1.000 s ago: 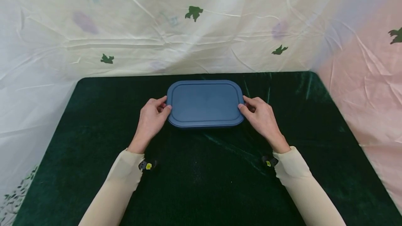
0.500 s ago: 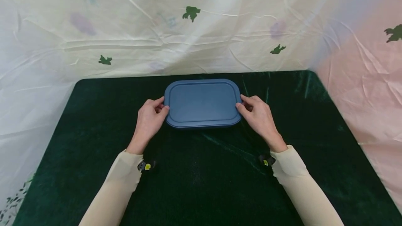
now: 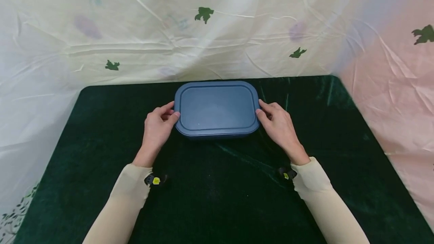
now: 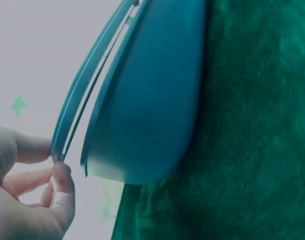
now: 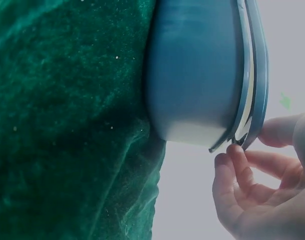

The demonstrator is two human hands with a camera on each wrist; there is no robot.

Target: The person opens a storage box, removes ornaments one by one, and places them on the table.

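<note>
A blue rounded-rectangle lid (image 3: 217,107) lies level over a matching blue container (image 4: 147,100) near the back of the table. My left hand (image 3: 157,126) pinches the lid's left end between thumb and fingers. At the opposite end, my right hand (image 3: 278,126) grips the rim the same way. Both wrist views show a thin bright gap between the lid and the container's rim, narrower on the right side (image 5: 197,80). The container stands upright on the cloth, and its inside is hidden under the lid.
Dark green velvety cloth (image 3: 210,199) covers the table, with faint creases in front of the container. Behind the table's back edge hangs a pale curtain (image 3: 142,18) with green leaf shapes. Pink fabric (image 3: 400,116) hangs at the right.
The lid has risen slightly, up off the container, with both hands still holding its ends. The container's front edge shows a little more beneath it. The whole view has shifted slightly.
</note>
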